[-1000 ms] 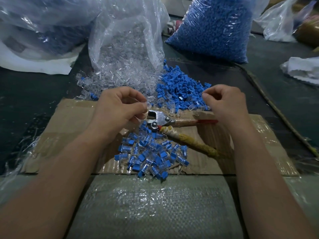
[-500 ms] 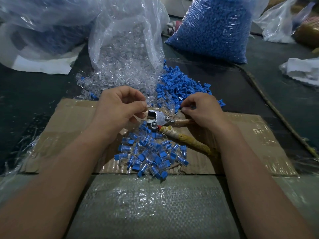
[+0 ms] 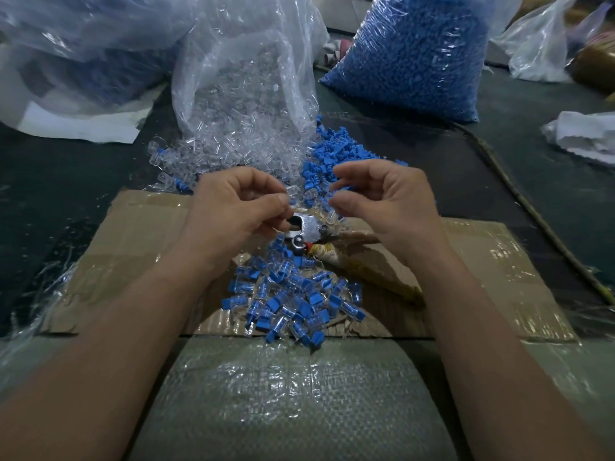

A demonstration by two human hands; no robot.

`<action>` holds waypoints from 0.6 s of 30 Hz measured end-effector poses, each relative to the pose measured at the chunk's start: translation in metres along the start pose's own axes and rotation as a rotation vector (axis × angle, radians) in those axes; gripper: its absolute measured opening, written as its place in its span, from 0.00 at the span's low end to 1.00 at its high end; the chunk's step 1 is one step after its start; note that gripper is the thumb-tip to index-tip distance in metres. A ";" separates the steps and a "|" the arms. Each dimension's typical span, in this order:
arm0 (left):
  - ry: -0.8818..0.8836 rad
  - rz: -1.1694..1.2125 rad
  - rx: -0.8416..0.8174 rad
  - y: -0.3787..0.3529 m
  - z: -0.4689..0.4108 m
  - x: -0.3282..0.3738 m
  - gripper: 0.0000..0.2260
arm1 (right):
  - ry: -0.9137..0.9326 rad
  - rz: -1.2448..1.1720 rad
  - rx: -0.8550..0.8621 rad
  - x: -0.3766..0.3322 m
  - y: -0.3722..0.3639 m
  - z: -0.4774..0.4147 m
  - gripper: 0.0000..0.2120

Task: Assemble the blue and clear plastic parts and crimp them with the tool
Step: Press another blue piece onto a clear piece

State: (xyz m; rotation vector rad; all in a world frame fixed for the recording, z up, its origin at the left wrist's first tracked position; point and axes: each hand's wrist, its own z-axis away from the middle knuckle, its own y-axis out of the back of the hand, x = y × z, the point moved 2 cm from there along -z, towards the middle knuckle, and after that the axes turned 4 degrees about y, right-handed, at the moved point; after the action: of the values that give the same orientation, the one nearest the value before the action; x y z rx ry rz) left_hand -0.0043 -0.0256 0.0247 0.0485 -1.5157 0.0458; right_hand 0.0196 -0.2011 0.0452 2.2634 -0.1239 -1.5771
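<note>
My left hand (image 3: 239,211) is raised over the cardboard, thumb and forefinger pinching a small clear part (image 3: 291,201). My right hand (image 3: 386,204) faces it a short gap away, fingers curled and pinching a small part (image 3: 333,191) that looks blue. Below the gap lies the crimp tool (image 3: 307,227), its metal head showing and its tape-wrapped handle (image 3: 369,277) running toward the right. A heap of assembled blue-and-clear pieces (image 3: 293,304) sits near the cardboard's front edge. Loose blue parts (image 3: 336,153) and loose clear parts (image 3: 229,154) are piled behind my hands.
The work surface is a taped cardboard sheet (image 3: 139,241) on a dark table. A clear bag of clear parts (image 3: 246,78) lies open behind, with a full bag of blue parts (image 3: 419,51) to its right. White cloth (image 3: 585,134) lies at far right. A woven sack (image 3: 293,400) covers the front.
My right hand has lifted from the parts beside the tool and come up level with my left hand, fingertips now facing. My left hand has barely moved.
</note>
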 end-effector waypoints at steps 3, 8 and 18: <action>0.002 0.008 -0.015 -0.001 0.000 0.000 0.06 | 0.050 -0.063 0.005 -0.006 -0.008 0.003 0.08; -0.017 0.008 -0.041 -0.002 0.001 0.001 0.06 | 0.114 0.003 -0.009 -0.007 -0.014 0.006 0.07; -0.069 -0.009 -0.055 -0.005 0.004 0.002 0.06 | 0.262 0.295 -0.041 -0.009 -0.023 0.006 0.08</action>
State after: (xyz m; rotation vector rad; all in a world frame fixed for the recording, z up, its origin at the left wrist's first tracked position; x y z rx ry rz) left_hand -0.0075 -0.0311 0.0267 0.0135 -1.5852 -0.0048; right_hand 0.0072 -0.1788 0.0435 2.2729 -0.3335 -1.1155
